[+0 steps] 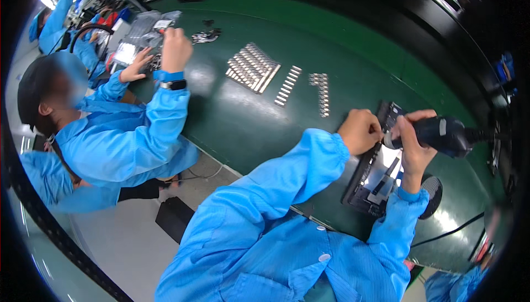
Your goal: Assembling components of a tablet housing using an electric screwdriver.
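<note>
The person's left arm (301,167) is reaching across from the left toward the front end of a black handheld tool (451,136). The left hand (359,131) is sitting just left of that end, its fingers bending inward and its thumb and fingertips lying close together; whether they are meeting is too small to tell. The right arm (396,230) is rising from below the tool, its wrist (411,183) pointing upward, and the right hand (415,155) is gripping the tool's front part.
</note>
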### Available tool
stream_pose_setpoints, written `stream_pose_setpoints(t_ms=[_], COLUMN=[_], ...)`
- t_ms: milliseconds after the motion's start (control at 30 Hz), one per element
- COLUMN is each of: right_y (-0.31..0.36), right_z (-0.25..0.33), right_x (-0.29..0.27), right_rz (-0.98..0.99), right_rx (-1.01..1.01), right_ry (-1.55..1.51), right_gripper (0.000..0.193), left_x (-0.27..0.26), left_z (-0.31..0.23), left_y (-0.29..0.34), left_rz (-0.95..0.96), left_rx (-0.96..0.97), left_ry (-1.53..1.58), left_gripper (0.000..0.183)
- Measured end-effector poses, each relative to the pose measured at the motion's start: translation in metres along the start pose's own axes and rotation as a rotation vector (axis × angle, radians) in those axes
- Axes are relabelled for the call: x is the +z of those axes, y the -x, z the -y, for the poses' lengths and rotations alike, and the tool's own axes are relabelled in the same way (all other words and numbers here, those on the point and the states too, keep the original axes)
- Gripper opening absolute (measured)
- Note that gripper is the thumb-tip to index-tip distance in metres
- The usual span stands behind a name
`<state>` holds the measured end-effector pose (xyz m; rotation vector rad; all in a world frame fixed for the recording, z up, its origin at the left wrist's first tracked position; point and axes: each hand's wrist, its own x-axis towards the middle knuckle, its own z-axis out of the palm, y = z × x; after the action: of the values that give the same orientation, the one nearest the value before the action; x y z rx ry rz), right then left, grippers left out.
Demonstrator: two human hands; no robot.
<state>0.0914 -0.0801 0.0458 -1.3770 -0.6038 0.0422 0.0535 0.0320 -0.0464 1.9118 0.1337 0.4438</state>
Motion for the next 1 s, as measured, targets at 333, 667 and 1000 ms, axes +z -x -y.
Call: stream_pose_setpoints(t_ms=[333,667,1000], right_y=[-0.004,-0.003,0.051], right_z=[-0.001,0.027,0.056], right_x=[0.008,-0.028,-0.186], right_rz=[0.093,-0.015,-0.459], right_rx=[0.026,0.004,-0.218], right_ry=[-0.13,-0.129,-0.045], right_gripper=[0.032,0.04,0.027], left_x=[-0.014,0.004,0.004], left_z=[-0.008,-0.006,-0.008], left_y=[-0.002,0.0,-0.012], left_rz=[0.025,-0.011,0.069], left_rx=[-0.091,-0.135,-0.182], left_ry=[0.03,0.06,0.007], left_gripper=[0.006,0.026,0.028])
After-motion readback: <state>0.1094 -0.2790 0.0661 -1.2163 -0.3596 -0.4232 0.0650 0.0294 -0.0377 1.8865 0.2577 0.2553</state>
